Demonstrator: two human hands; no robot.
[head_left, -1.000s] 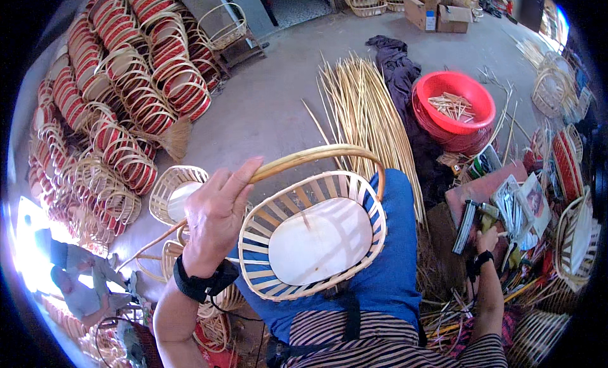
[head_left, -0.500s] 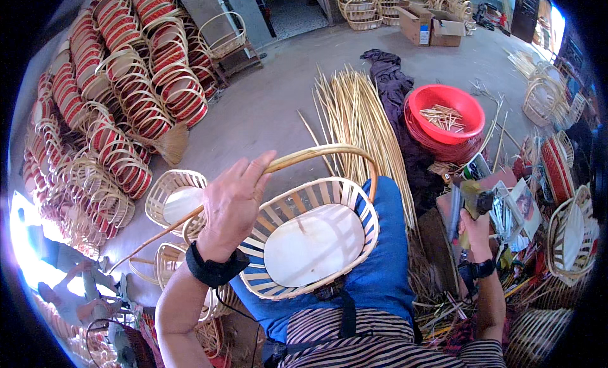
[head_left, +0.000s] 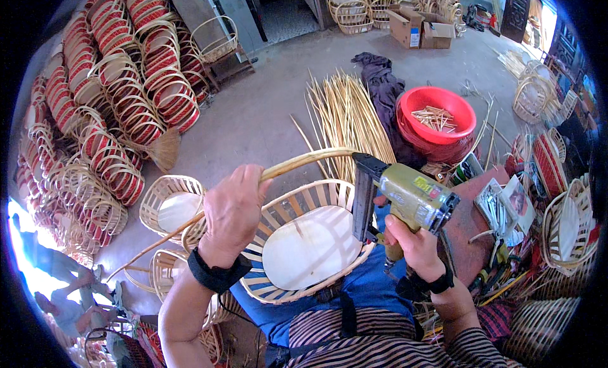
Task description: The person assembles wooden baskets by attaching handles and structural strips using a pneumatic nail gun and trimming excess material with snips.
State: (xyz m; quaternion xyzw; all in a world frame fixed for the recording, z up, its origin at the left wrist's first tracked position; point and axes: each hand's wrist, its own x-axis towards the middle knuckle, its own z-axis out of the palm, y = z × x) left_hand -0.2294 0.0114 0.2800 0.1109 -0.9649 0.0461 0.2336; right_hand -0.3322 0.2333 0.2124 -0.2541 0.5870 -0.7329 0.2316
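Observation:
On my lap rests an oval slatted wood basket (head_left: 307,248) with a pale flat base. My left hand (head_left: 231,206) is closed around a bent cane rod (head_left: 310,156) that arches above the basket. One end of the rod trails down to the left. Its other end runs to the basket's right side, where the tool hides it. My right hand (head_left: 415,248) grips an olive-green nail gun (head_left: 411,194) by its handle. The gun's dark nose and magazine (head_left: 362,206) stand at the basket's right rim, close to the rod; whether they touch is unclear.
A bundle of thin canes (head_left: 348,115) lies ahead beside a dark cloth (head_left: 380,77). At the right are a red basin (head_left: 465,102) of short sticks and an open box of metal strips (head_left: 497,203). Stacked red-banded baskets (head_left: 114,77) fill the left; slatted baskets (head_left: 152,210) stand nearer.
My right hand has brought the nail gun from the right side over to the basket's right rim. My left hand keeps hold of the cane rod, nearly in place. The view has shifted slightly.

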